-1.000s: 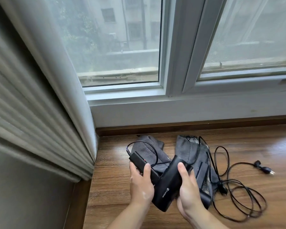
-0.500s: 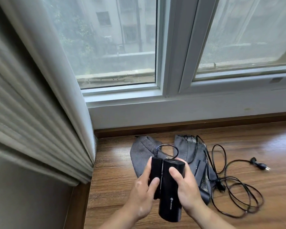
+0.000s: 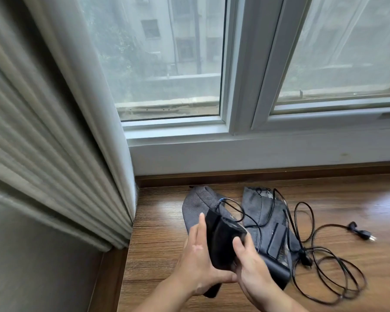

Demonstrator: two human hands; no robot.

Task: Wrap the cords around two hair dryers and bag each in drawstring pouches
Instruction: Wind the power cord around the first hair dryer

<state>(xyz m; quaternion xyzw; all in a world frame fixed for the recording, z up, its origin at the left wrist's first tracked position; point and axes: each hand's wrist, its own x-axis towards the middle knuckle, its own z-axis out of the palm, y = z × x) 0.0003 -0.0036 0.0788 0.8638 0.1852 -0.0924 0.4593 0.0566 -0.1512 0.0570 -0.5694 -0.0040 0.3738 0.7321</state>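
Observation:
I hold a black folded hair dryer (image 3: 221, 242) upright above the wooden sill, its handle folded against the body. My left hand (image 3: 196, 264) grips it from the left with the thumb under it. My right hand (image 3: 250, 266) grips it from the right. Its thin cord (image 3: 250, 219) loops out of the top and runs down to the right. A second black hair dryer (image 3: 277, 246) lies on a grey pouch (image 3: 257, 206). Another grey pouch (image 3: 196, 206) lies to the left, behind the held dryer.
A long black cord (image 3: 324, 273) lies in loose coils on the wooden sill (image 3: 160, 239), with its plug (image 3: 360, 231) at the right. A pleated curtain (image 3: 54, 154) hangs at the left. The window frame (image 3: 241, 109) stands behind.
The dryer's handle was swung in against its body, and both hands now hold the folded dryer slightly lower and tilted. The cord loop at its top has shifted right.

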